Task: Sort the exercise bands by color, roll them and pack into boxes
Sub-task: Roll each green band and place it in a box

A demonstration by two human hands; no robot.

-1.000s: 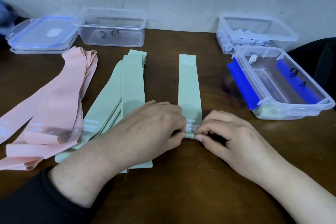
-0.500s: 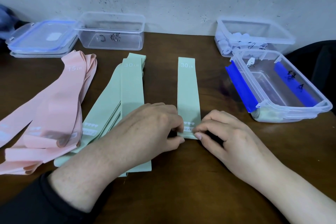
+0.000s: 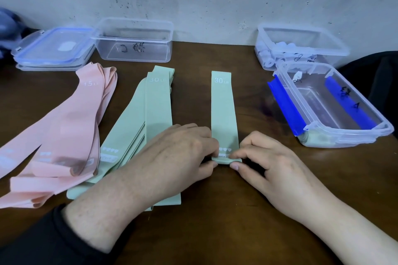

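From the head camera, a single flat mint-green elastic exercise band [image 3: 224, 114] lies on the dark brown wooden table [image 3: 215, 232], its long axis running straight away from the person toward the wall. Its far end reads "30 LB" in white; near the close end sit three small white hearts over a printed word I cannot make out. That close end is curled up into a small first turn of a roll. The left hand [image 3: 172, 157] pinches the turn's left edge with curled fingers and thumb; the right hand [image 3: 267, 163] pinches its right edge, thumb tip against the fold, so the rolled end sits between the two sets of fingertips.

Left of this band lies a fanned stack of mint-green bands [image 3: 150, 127], the top one also marked "30 LB", and farther left a heap of pink bands [image 3: 71, 131] marked "15 LB". Right of the single band stands a clear plastic box with blue clips [image 3: 331, 109], handwriting on it unreadable.
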